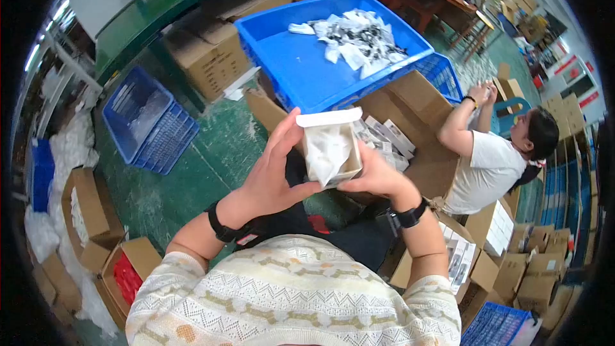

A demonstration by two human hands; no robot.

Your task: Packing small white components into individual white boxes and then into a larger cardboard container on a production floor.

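Note:
A small white carton (354,164) sits between my two hands, its lid flap (330,117) folded up and its mouth open toward me. Inside lies something in white wrapping (327,152); what the wrapping covers is hidden. My left hand (272,170) grips the carton's left side, fingers up beside the flap and thumb along the lower edge. On the other side, my right hand (379,173) holds the lower right corner with its thumb near the bottom. Just beyond, a large cardboard box (419,106) contains several small white cartons (387,141).
A large blue tray (275,57) with white-wrapped pieces (359,38) stands ahead. To the left, blue baskets (150,125) rest on the green floor (211,147). A co-worker (496,160) in a white shirt sits at right. Cardboard boxes (83,211) stand lower left; others (474,263) stand lower right.

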